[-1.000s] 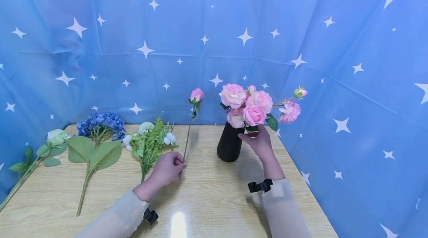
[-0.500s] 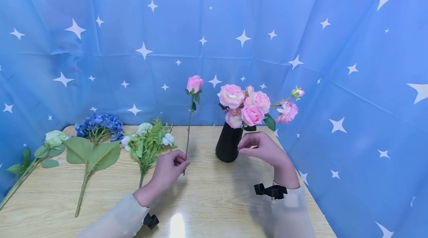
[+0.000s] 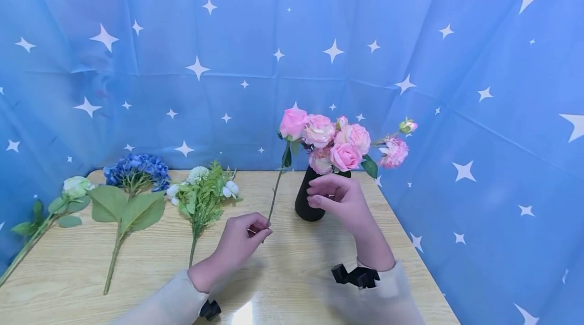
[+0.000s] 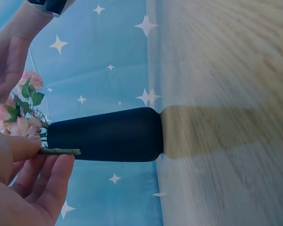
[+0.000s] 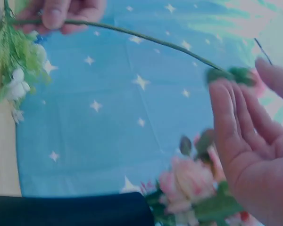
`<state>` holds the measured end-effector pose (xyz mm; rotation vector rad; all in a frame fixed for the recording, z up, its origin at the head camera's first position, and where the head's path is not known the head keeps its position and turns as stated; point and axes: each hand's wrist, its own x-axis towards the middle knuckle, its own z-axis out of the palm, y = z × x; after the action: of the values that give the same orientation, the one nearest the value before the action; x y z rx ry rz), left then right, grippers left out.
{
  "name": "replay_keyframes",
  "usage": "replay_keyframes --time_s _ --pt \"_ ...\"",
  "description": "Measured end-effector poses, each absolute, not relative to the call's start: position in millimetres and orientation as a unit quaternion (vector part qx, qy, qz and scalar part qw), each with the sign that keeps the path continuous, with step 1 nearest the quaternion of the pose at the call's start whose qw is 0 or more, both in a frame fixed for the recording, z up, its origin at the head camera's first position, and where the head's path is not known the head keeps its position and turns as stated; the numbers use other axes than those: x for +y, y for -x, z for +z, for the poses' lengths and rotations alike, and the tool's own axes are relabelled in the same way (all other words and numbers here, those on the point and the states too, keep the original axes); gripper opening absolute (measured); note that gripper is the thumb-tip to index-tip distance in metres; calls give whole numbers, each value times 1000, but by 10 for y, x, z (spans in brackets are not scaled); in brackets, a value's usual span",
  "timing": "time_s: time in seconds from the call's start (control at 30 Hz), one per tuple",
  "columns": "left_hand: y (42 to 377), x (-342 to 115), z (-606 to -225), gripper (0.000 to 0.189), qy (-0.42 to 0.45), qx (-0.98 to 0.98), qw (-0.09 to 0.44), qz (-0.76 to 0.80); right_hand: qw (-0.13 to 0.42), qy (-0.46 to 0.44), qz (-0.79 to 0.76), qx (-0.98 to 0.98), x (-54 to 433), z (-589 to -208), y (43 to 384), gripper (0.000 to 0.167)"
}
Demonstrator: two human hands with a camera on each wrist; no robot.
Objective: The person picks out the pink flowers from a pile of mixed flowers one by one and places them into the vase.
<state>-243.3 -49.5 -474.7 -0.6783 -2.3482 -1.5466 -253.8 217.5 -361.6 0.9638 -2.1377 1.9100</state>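
Note:
Near its lower end, the stem of a single pink rose (image 3: 293,123) is pinched between the thumb and fingers of my left hand (image 3: 241,245). The rose leans right, its bloom beside the pink bouquet (image 3: 347,155). That bouquet stands in a black vase (image 3: 304,203). In the left wrist view the cut stem end pokes out past my fingertips, in front of the vase (image 4: 106,135). My right hand (image 3: 348,207) is in front of the vase with fingers loosely bent, holding nothing. In the right wrist view the rose stem (image 5: 146,36) reaches towards my right hand (image 5: 254,136).
On the left of the wooden table (image 3: 150,284) lie a green-white flower (image 3: 76,188), a blue hydrangea (image 3: 139,170) with broad leaves and a bunch of greenery with white blooms (image 3: 201,198). A blue star-patterned cloth (image 3: 246,36) hangs behind and at the sides.
My left hand has moved right, swinging the rose over towards the vase flowers. My right hand has drawn back from under the blooms and shifted left, in front of the vase.

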Motion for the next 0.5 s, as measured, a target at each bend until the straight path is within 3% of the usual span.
replay_keyframes --time_s 0.23,0.5 --pt "2391 -456 -4770 11 288 -798 126 -514 107 -295 651 -691 1959 -3686 2550 29" --pt "2388 -455 -4773 5 306 -798 128 -504 110 -282 642 -705 1815 -3763 2518 20"
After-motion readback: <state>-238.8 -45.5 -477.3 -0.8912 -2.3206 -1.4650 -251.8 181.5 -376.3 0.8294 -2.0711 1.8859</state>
